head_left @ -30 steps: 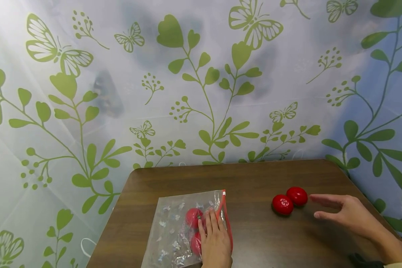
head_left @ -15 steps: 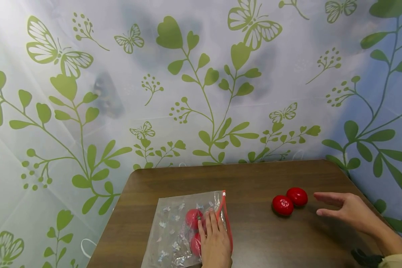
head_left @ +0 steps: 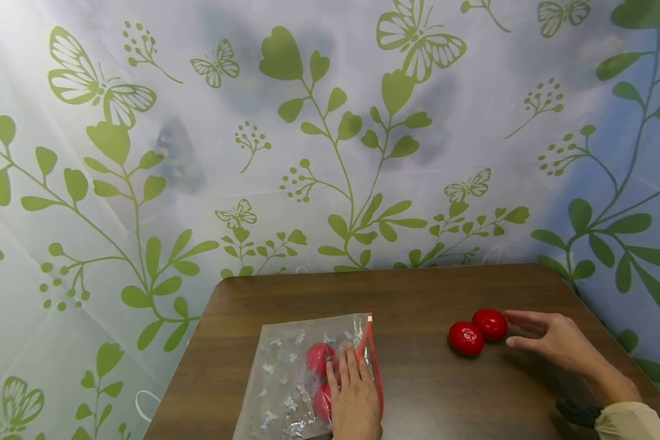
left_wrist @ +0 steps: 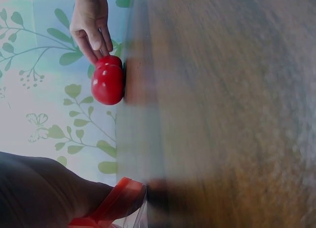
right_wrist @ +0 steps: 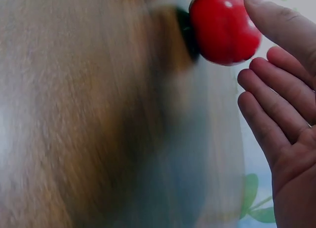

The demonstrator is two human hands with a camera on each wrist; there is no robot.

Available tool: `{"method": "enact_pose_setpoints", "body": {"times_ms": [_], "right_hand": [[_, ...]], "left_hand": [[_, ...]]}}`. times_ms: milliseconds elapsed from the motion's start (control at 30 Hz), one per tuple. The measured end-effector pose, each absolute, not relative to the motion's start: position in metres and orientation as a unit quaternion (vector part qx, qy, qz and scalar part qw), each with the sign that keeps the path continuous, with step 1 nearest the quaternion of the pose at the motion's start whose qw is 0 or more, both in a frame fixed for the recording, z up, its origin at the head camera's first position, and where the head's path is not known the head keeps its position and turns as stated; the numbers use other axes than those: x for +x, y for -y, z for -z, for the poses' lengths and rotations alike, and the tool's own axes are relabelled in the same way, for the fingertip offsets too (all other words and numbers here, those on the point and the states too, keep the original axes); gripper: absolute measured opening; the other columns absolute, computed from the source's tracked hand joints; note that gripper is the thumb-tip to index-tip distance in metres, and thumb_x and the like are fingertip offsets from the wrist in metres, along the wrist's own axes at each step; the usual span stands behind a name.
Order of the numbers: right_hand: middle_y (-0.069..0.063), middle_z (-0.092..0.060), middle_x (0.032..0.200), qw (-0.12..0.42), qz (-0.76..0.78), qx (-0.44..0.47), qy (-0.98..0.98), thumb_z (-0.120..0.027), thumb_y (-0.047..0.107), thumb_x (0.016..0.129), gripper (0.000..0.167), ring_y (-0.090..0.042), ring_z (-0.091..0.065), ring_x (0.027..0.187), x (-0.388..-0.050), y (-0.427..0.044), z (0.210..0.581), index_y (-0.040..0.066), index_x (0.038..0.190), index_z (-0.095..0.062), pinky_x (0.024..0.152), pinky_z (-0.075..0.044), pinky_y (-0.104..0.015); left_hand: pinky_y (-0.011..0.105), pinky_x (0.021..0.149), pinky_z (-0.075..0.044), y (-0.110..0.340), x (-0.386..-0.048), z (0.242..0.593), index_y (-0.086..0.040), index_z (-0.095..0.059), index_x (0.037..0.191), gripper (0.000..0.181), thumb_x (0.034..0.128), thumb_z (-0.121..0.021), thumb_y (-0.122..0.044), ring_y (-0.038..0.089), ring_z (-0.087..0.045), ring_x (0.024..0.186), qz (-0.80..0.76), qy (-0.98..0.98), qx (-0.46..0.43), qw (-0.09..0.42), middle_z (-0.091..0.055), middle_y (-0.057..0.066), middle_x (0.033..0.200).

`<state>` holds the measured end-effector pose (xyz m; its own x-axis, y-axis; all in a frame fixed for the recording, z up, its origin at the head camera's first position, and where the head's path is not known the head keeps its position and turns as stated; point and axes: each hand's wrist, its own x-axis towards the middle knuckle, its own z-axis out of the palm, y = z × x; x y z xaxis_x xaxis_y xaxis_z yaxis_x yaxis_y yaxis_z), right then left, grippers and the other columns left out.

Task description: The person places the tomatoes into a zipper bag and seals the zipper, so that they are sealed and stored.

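At the left of the table [head_left: 412, 391], a clear, flower-printed bag [head_left: 283, 379] is laid flat, and inside it two red, tomato-like balls can be counted: the upper ball [head_left: 319, 357] and the lower ball [head_left: 321, 400], the latter partly covered. Over the bag's right part the left hand [head_left: 355, 397] is laid palm down, fingers out straight and nothing gripped; whether the thumb is tucked at the bag's edge cannot be told. Just beyond, the red zip edge [head_left: 377, 376] is seen parted into two strips, so the mouth is judged unsealed.

Across a stretch of bare wood, two more red balls are found outside the bag. The nearer ball [head_left: 465, 338] and the farther ball [head_left: 491, 324] are set side by side, apparently touching. And right at the farther one, the right hand [head_left: 555, 342] is poised, thumb and fingers spread wide apart, nothing held; whether a fingertip is in contact cannot be settled. Behind that wrist, a pale sleeve [head_left: 629, 421] is seen.

So the work is judged about half done: two balls are bagged, two are left outside and ungripped, and the zip is left unclosed.
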<state>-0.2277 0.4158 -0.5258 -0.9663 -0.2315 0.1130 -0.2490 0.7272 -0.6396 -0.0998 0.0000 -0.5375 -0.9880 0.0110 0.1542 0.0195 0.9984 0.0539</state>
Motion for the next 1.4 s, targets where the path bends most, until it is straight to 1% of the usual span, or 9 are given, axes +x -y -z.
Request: {"method": "enact_pose_setpoints", "body": {"times_ms": [133, 233, 433, 700, 933, 1233, 1400], "right_hand": [[-0.026, -0.074, 0.138, 0.004, -0.34, 0.119, 0.933, -0.094, 0.039, 0.087, 0.07, 0.0, -0.073, 0.109, -0.234, -0.414, 0.531, 0.003, 0.142, -0.071, 0.081, -0.057, -0.013], [-0.027, -0.072, 0.139, 0.001, -0.339, 0.123, 0.933, -0.093, 0.041, 0.087, 0.072, -0.002, -0.074, 0.111, -0.238, -0.413, 0.535, 0.001, 0.143, -0.07, 0.082, -0.057, -0.013], [-0.028, -0.072, 0.139, 0.001, -0.352, 0.13, 0.927, -0.092, 0.042, 0.089, 0.073, 0.001, -0.072, 0.111, -0.243, -0.41, 0.539, 0.001, 0.144, -0.069, 0.082, -0.058, -0.012], [-0.027, -0.075, 0.134, 0.008, -0.352, 0.12, 0.928, -0.092, 0.041, 0.089, 0.07, 0.011, -0.068, 0.105, -0.245, -0.408, 0.544, 0.001, 0.142, -0.07, 0.08, -0.054, -0.008], [-0.029, -0.074, 0.134, 0.01, -0.368, 0.119, 0.922, -0.092, 0.038, 0.09, 0.069, 0.013, -0.068, 0.104, -0.244, -0.407, 0.545, -0.001, 0.142, -0.07, 0.079, -0.054, -0.008], [-0.029, -0.071, 0.139, 0.002, -0.367, 0.109, 0.924, -0.092, 0.041, 0.089, 0.073, 0.015, -0.065, 0.105, -0.245, -0.405, 0.546, 0.001, 0.145, -0.068, 0.08, -0.056, -0.01], [-0.03, -0.072, 0.137, 0.015, -0.372, 0.107, 0.922, -0.092, 0.038, 0.089, 0.071, 0.015, -0.065, 0.103, -0.244, -0.405, 0.547, 0.0, 0.144, -0.069, 0.079, -0.057, -0.011]], "left_hand": [[0.066, 0.128, -0.034, 0.0, -0.098, 0.539, -0.001, -0.057, 0.153, 0.115, 0.0505, -0.106, -0.018, 0.041, -0.043, 0.159, 0.024, 0.996, -0.009, 0.088, -0.046, 0.024, 0.168], [0.066, 0.128, -0.035, 0.0, -0.098, 0.539, -0.001, -0.058, 0.152, 0.113, 0.0516, -0.106, -0.018, 0.04, -0.044, 0.158, 0.022, 0.995, -0.01, 0.093, -0.046, 0.024, 0.168], [0.066, 0.129, -0.033, 0.0, -0.099, 0.538, -0.001, -0.057, 0.154, 0.115, 0.0517, -0.106, -0.02, 0.04, -0.042, 0.16, 0.02, 0.997, -0.007, 0.077, -0.044, 0.023, 0.17], [0.066, 0.13, -0.031, 0.0, -0.099, 0.535, -0.002, -0.057, 0.154, 0.113, 0.0536, -0.106, -0.02, 0.04, -0.04, 0.161, 0.023, 0.998, -0.007, 0.062, -0.042, 0.023, 0.171], [0.066, 0.129, -0.033, 0.001, -0.098, 0.536, -0.002, -0.058, 0.153, 0.11, 0.0555, -0.105, -0.021, 0.04, -0.042, 0.16, 0.019, 0.997, -0.013, 0.074, -0.044, 0.023, 0.17], [0.066, 0.128, -0.034, 0.001, -0.097, 0.536, -0.002, -0.058, 0.153, 0.113, 0.0524, -0.106, -0.023, 0.04, -0.043, 0.159, 0.013, 0.997, -0.016, 0.078, -0.044, 0.023, 0.17], [0.066, 0.128, -0.034, 0.001, -0.097, 0.535, -0.003, -0.058, 0.152, 0.113, 0.0517, -0.106, -0.023, 0.04, -0.043, 0.159, 0.012, 0.997, -0.017, 0.079, -0.045, 0.023, 0.169]]}}
